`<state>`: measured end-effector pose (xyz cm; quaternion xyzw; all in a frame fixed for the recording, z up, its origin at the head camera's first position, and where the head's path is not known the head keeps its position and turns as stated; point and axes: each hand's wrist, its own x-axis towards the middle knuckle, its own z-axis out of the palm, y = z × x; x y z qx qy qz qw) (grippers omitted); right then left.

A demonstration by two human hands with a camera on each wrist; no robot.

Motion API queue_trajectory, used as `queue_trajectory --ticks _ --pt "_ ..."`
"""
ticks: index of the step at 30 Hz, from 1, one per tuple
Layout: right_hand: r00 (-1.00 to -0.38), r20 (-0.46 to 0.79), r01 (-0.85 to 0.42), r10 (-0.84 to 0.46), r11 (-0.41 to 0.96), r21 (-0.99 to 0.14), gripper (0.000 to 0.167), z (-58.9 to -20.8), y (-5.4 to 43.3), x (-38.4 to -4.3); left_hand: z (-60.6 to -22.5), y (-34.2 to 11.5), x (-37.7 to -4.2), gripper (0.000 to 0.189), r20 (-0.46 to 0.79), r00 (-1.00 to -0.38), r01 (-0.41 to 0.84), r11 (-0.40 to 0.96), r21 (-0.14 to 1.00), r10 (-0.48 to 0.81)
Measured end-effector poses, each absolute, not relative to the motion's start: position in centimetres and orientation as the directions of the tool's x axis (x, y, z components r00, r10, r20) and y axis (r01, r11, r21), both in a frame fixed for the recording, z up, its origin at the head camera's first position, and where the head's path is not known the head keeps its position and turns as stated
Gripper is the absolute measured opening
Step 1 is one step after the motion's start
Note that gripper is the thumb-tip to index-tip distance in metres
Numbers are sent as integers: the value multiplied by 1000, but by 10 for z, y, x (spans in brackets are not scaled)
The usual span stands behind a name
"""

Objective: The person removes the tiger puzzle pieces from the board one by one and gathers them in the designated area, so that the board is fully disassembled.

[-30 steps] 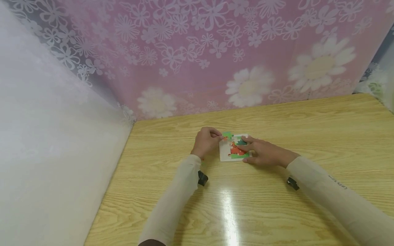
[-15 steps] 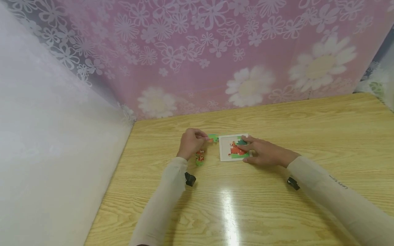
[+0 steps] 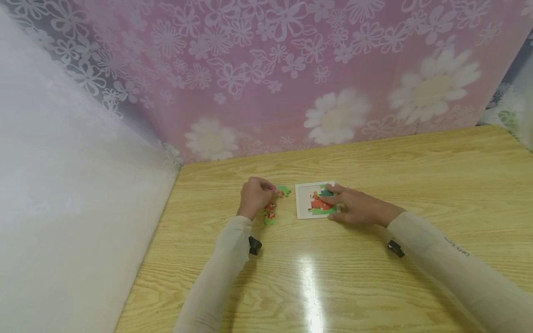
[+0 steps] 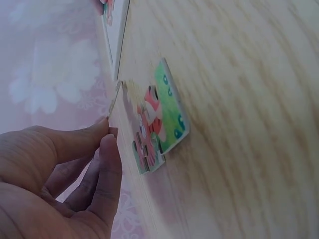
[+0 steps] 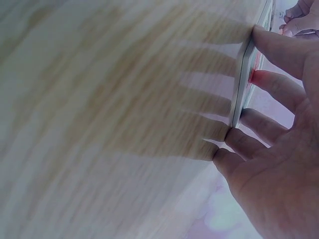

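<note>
My left hand (image 3: 255, 198) pinches a green and orange jigsaw piece (image 3: 284, 191) between thumb and fingertips; the left wrist view shows this piece (image 4: 114, 102) edge-on. Just beneath that hand lie loose jigsaw pieces (image 3: 269, 218) with a red animal and green ground, fitted or overlapping at their edges. To the right is a white-rimmed puzzle tray (image 3: 303, 199), its right part filled with an orange tiger picture (image 3: 321, 205), its left part bare. My right hand (image 3: 360, 206) rests on the tray's right side, fingers spread, thumb at the near corner, covering some of the picture.
The wood-grain table (image 3: 333, 277) extends around the tray on all sides. Behind it hangs a pink flowered curtain (image 3: 258, 83), and a white wall-like sheet (image 3: 83, 185) borders the left. A black wrist camera (image 3: 255, 245) sits under the left sleeve.
My left hand has drawn the jigsaw piece leftward, off the tray's upper left corner, to over the table. The loose pieces it hid have come into view. The right hand stays put.
</note>
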<state>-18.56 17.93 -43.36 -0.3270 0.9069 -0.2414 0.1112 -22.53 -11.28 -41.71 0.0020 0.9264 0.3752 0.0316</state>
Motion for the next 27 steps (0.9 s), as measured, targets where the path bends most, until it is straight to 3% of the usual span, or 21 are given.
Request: queue_trajectory --ticks 13,27 --pt "-766 -42 -537 -641 674 -507 58 -436 179 -186 -420 -107 -224 12 26 -993 106 749 654 117" --pt "-776 -60 -512 -628 682 -523 58 -437 180 -186 -417 -64 -218 17 -24 -946 241 747 619 324"
